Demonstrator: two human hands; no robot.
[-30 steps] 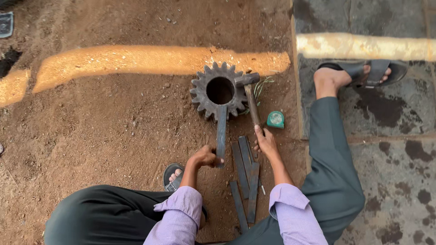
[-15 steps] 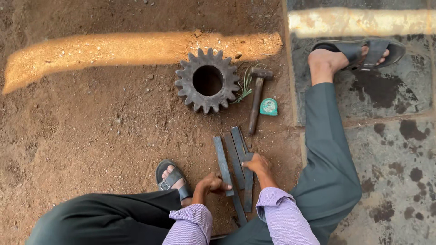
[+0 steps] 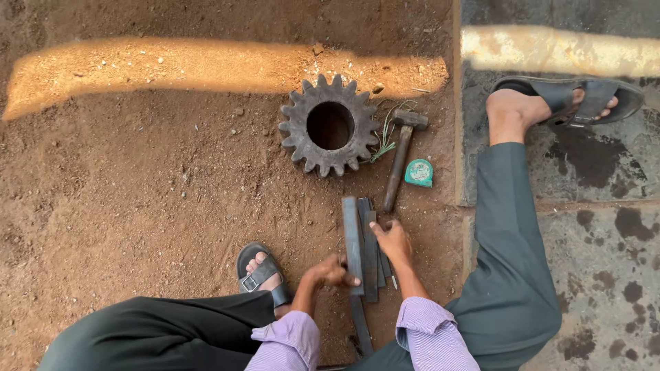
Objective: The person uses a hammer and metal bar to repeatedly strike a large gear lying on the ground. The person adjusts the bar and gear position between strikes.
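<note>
A person sits on bare earth, knees spread, working over a bundle of flat metal bars (image 3: 362, 251) that lies lengthwise between the legs, its near end running out of sight between the lilac cuffs. The left hand (image 3: 327, 271) curls its fingers against the bundle's left edge, though how firmly it grips cannot be told. The right hand (image 3: 393, 238) rests on the bars' right side, fingers loosely bent. Beyond lie a large toothed gear (image 3: 329, 125), a hammer (image 3: 401, 156) angled just beside it, and a small green tape measure (image 3: 419, 172) near the stone slab (image 3: 605, 240).
</note>
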